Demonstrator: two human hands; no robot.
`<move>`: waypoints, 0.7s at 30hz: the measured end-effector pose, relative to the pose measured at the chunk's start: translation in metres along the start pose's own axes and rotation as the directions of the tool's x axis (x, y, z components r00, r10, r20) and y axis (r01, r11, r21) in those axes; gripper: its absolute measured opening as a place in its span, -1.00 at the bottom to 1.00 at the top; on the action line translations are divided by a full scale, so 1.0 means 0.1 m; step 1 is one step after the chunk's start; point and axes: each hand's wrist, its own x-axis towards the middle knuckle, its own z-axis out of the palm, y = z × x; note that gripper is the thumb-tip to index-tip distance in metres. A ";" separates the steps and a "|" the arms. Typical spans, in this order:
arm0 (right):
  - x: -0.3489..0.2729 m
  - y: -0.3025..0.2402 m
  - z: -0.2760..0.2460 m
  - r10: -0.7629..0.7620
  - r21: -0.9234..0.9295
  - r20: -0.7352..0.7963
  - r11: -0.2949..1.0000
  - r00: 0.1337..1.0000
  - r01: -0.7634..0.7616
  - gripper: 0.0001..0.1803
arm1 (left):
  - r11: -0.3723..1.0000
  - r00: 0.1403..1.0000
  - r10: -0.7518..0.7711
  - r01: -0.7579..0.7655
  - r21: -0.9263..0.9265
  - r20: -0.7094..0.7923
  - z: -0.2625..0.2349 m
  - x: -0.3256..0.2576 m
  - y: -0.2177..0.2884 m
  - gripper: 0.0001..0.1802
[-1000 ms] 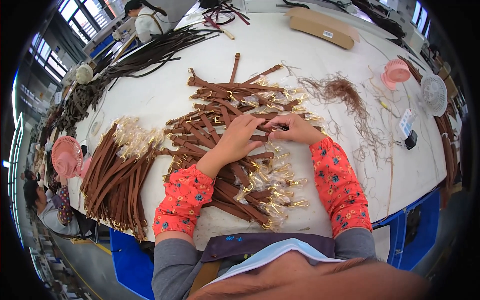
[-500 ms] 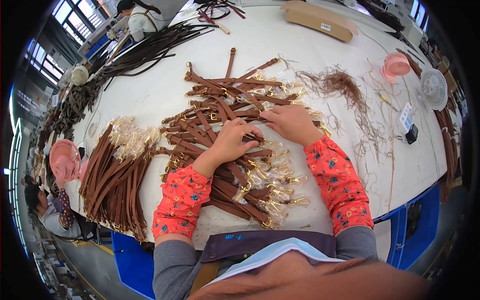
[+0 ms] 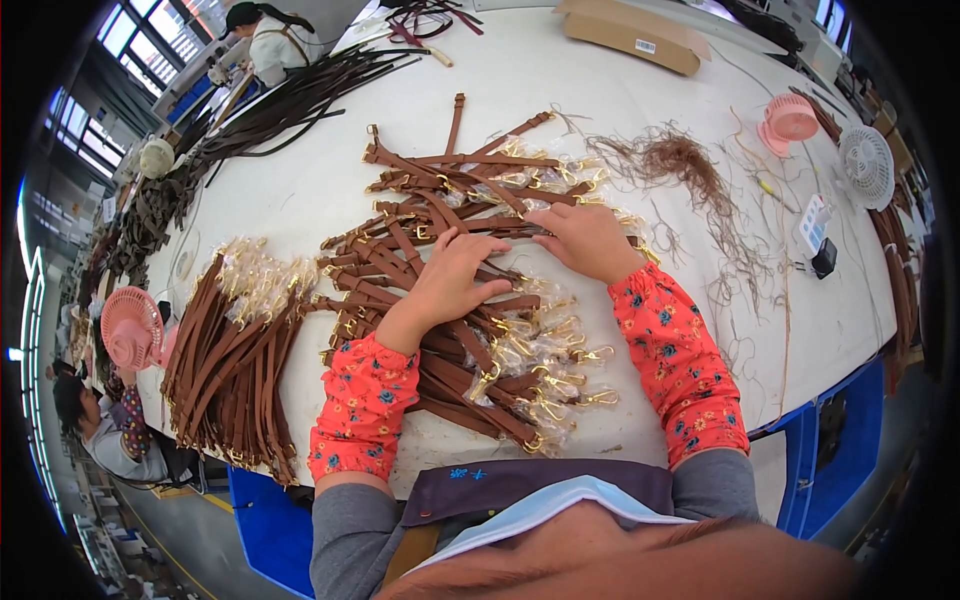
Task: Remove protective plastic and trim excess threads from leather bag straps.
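A heap of brown leather straps [image 3: 395, 270] with gold buckles lies in front of me, their gold snap hooks [image 3: 545, 395] wrapped in clear plastic along the right side. My left hand [image 3: 452, 280] rests over the middle of the heap, fingers spread and thumb stretched out, gripping nothing visible. Just to its right, my right hand [image 3: 590, 242] has its fingers and thumb closed around the end of a brown strap [image 3: 490, 228]; its palm hides part of it. Red floral sleeves cover both forearms.
A bundle of similar straps [image 3: 235, 370] lies left, beside a pink fan [image 3: 132, 328]. Loose brown threads [image 3: 690, 170], another pink fan [image 3: 788, 122], a white fan [image 3: 866, 168] and a black plug [image 3: 824, 258] are right. A cardboard box [image 3: 635, 35] and dark straps [image 3: 290, 105] lie farther back.
My left hand's fingers have opened out from a curled position and the thumb has moved away from them. The right hand has shifted only slightly; the heap looks the same.
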 end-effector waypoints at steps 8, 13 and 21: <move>-0.15 -0.26 -0.02 0.209 0.607 0.180 0.746 0.961 -0.276 -0.49 | 0.987 0.982 0.005 -0.035 0.156 0.190 -0.15 -0.08 0.24 -0.80; -0.54 -0.43 -0.07 0.025 0.619 0.309 0.754 0.951 -0.221 -0.57 | 0.997 0.962 -0.065 0.051 0.060 0.266 -0.14 -0.32 0.36 -0.71; -0.57 -0.45 -0.04 0.007 0.537 0.240 0.832 0.971 -0.139 -0.62 | 0.891 0.967 0.134 -0.213 0.401 0.216 -0.45 -0.22 -0.12 -0.72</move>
